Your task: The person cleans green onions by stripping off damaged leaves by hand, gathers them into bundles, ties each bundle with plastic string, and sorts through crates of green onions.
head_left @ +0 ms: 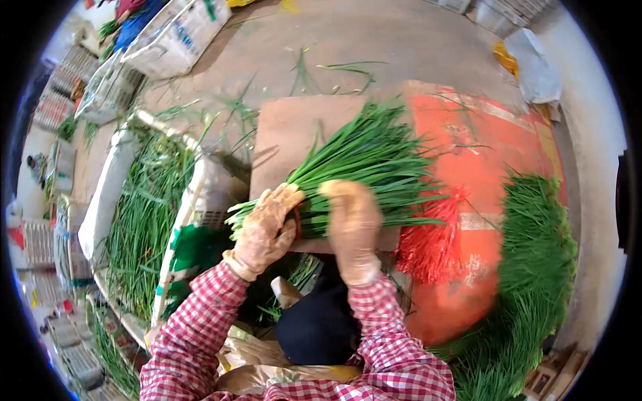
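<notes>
A bunch of green chives (374, 157) lies across a brown board in front of me, its pale stem ends to the left. My left hand (264, 227), in a stained glove, is closed around the bunch near those stem ends. A thin red tie (297, 222) shows around the stems beside the left fingers. Over the middle of the leaves is my right hand (351, 224), also gloved and smeared by motion. Its fingers are too blurred to show whether they hold anything. Red plastic strands (435, 244) lie right of the board.
To the left stands a white crate (194, 180) full of loose chives. An orange-red sheet (448, 134) lies right of the board (281, 130), with many chives (535, 247) piled along its right side. A person (137, 20) is at the far upper left, by another white crate (177, 43).
</notes>
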Demonstrator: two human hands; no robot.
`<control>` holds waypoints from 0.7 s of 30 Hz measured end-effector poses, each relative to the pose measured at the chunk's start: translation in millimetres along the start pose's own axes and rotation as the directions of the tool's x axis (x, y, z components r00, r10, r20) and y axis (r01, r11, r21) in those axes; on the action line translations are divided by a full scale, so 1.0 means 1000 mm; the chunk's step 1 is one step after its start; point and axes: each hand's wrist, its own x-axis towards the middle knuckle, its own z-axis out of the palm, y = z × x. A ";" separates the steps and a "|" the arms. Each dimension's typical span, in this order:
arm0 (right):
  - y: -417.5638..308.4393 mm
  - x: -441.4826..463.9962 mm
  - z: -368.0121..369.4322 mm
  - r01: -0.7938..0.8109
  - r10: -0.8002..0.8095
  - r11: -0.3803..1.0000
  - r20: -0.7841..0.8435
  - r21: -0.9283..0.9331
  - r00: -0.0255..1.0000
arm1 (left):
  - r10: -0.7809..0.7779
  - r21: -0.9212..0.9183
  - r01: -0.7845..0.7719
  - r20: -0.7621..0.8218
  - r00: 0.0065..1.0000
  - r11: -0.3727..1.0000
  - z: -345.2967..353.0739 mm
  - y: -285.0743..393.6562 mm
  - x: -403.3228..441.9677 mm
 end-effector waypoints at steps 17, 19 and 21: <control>-0.001 -0.016 0.015 0.004 0.060 0.986 0.383 -0.166 0.922 | -0.066 -0.326 0.000 -0.192 0.979 0.945 0.009 -0.001 -0.004; -0.004 -0.014 0.023 0.047 -0.011 0.991 0.270 -0.128 0.963 | -0.048 -0.323 -0.020 -0.203 0.978 0.946 0.007 -0.001 -0.005; -0.008 -0.013 0.024 -0.029 0.028 1.000 0.257 0.000 0.966 | -0.069 -0.017 0.067 -0.186 0.980 0.998 0.002 0.011 -0.002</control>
